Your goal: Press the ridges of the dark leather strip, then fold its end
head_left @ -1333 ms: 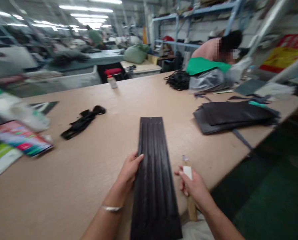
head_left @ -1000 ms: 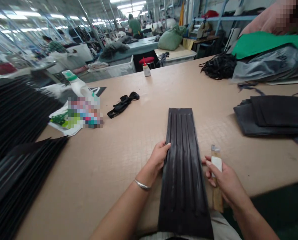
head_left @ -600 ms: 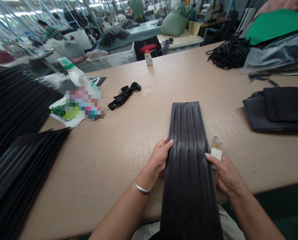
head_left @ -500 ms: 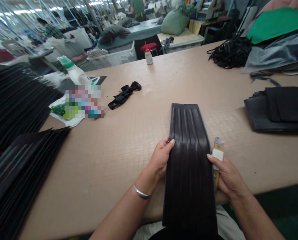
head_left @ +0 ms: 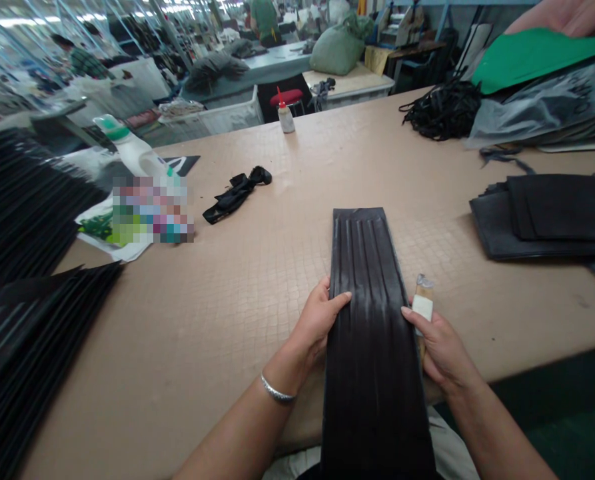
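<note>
A long black leather-like panel [head_left: 370,340] with raised lengthwise ridges slopes from the tabletop down toward my lap. My left hand [head_left: 320,317] grips its left edge, thumb lying on the top face and fingers hidden underneath. On the opposite edge my right hand [head_left: 440,343] pinches the panel with the thumb. That same hand also keeps hold of a flat wooden tool [head_left: 424,287] with a white wrap round its middle and a greyish tip. How the right fingers sit behind the tool is partly hidden.
Stacked black panels [head_left: 42,333] fill the left side; more black pieces [head_left: 562,210] lie at right. A white jug [head_left: 137,153], a black cloth strip [head_left: 237,193] and a red-tipped bottle [head_left: 286,119] stand or lie on the tan table [head_left: 217,300]. Black cords [head_left: 442,110] are heaped at back right.
The view has swung slightly right, so everything sits further left in the picture. My left thumb reaches a little further onto the panel. Both hands keep their hold.
</note>
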